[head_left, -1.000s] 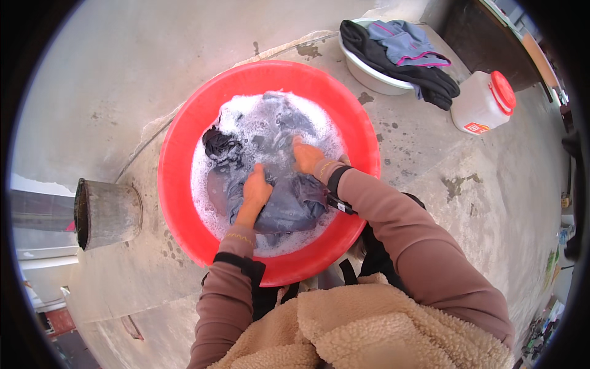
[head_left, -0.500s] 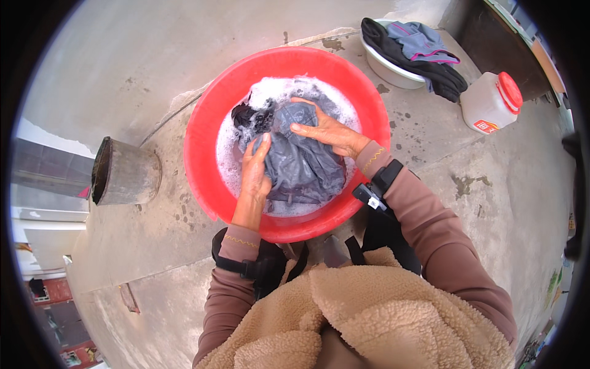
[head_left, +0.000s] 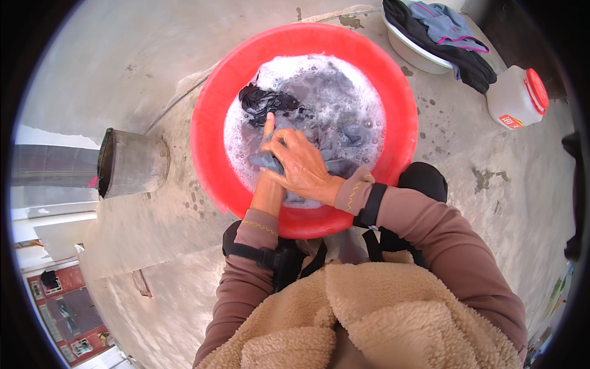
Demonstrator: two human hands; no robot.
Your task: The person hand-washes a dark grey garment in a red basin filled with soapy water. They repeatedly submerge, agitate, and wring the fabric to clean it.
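A red basin [head_left: 398,104] holds foamy water, a dark garment [head_left: 264,101] at its back left and grey cloth [head_left: 338,166] mostly under the suds. My right hand [head_left: 298,163] lies across my left hand [head_left: 270,184] in the front left part of the basin, its fingers curled over a bunched piece of grey cloth. My left hand is largely hidden beneath it, with one finger showing above; it is gripping the same grey cloth.
A white bowl [head_left: 418,58] heaped with black and blue-grey clothes stands at the back right, beside a white jug [head_left: 509,101] with a red lid. A worn metal bucket [head_left: 138,163] stands left of the basin. My knees are at the basin's near edge.
My hands have come together toward the lower left, the right now over the left. The lifted grey cloth is more bunched and lower. The view has shifted, so the basin appears farther right.
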